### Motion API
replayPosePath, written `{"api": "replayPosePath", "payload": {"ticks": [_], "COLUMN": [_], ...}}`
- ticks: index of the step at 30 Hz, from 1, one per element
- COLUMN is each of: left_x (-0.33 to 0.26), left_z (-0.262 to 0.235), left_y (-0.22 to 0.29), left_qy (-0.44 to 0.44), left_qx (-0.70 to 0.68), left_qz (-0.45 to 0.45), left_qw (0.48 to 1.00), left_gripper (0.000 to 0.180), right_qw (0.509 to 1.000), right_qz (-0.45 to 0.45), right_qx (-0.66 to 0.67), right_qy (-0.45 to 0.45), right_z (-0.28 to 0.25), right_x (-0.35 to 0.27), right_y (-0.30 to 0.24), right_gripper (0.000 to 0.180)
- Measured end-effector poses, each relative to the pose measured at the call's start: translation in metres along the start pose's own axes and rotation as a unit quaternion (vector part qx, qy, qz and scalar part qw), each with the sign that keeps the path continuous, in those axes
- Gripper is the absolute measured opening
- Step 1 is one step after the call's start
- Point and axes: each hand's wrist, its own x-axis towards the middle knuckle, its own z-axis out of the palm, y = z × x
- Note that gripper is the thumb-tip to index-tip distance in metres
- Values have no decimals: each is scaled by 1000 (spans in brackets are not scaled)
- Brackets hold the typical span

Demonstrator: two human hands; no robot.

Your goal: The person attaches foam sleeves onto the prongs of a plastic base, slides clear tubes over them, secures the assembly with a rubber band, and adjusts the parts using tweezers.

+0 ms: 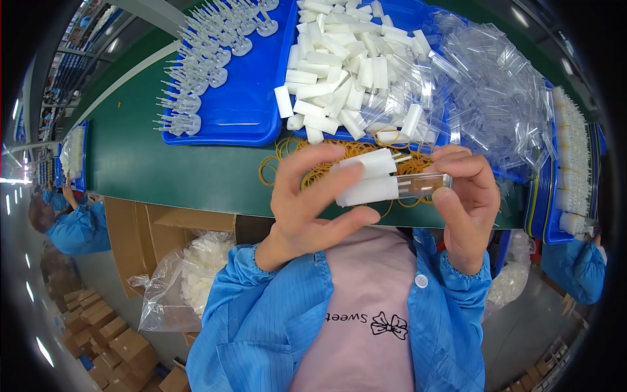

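Near centre, towards two o'clock, our left hand (pixel 299 209) pinches two white rectangular plastic blocks (pixel 379 190). At their three o'clock, our right hand (pixel 471 201) pinches a clear boxy plastic sleeve (pixel 415 185) against the lower block.

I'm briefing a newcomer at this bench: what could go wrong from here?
The clear sleeve in the right hand meets one white piece; pushed askew, it might jam. The left hand holds two white pieces together, so one could slip onto the rubber bands. White blocks heaped in the blue tray might spill.
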Motion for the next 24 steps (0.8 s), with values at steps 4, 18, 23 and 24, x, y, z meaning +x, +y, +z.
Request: {"api": "replayPosePath", "payload": {"ticks": [4,18,23,24], "left_x": [4,5,4,4], "left_z": [2,-1,1,2], "left_y": [5,6,11,9], "left_qy": [-13,-56,-45,-45], "left_qx": [58,-80,6,4], "left_qz": [60,-124,-74,-74], "left_qw": [996,987,996,996], "left_gripper": [38,25,28,28], "right_qw": [1000,977,991,999], "right_qz": [-21,-152,-81,-16], "right_qx": [-10,-147,-105,-52], "right_qy": [-15,-37,-16,5], "right_z": [2,3,4,5], "right_x": [-1,0,1,0], "right_y": [3,1,2,1], "right_gripper": [22,23,24,25]}}
